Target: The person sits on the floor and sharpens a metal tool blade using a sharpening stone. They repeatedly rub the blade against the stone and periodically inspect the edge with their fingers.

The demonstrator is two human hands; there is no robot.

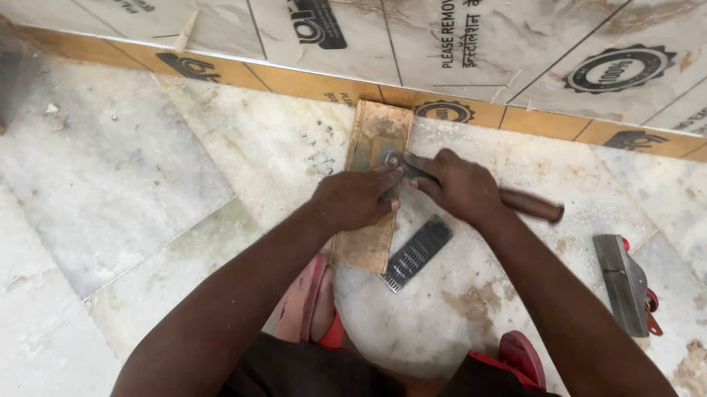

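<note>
Mid-frame, both hands, left hand [358,198] and right hand [457,186], have fingers pressed on a chisel [511,199] whose long axis runs lower right to upper left, blade on the sharpening stone [374,183].

My left grip [360,198] and my right grip [455,186] meet over the far half of the flat rectangular brown sharpening block [373,189], which lies on the pale marble floor [106,181] straight before me, its far end near the foot of the film-covered panel [528,23] standing behind it. Under my right grip lies the chisel with a dark wooden handle [529,204]; its blade rests on the block and its handle points right. Just right of the block's near end lies the small ribbed metal plate [417,253]. Well to the right lies the grey metal hand plane [624,284]. My red sandals [316,303] sit nearest me, the left one touching the block's near end.
</note>
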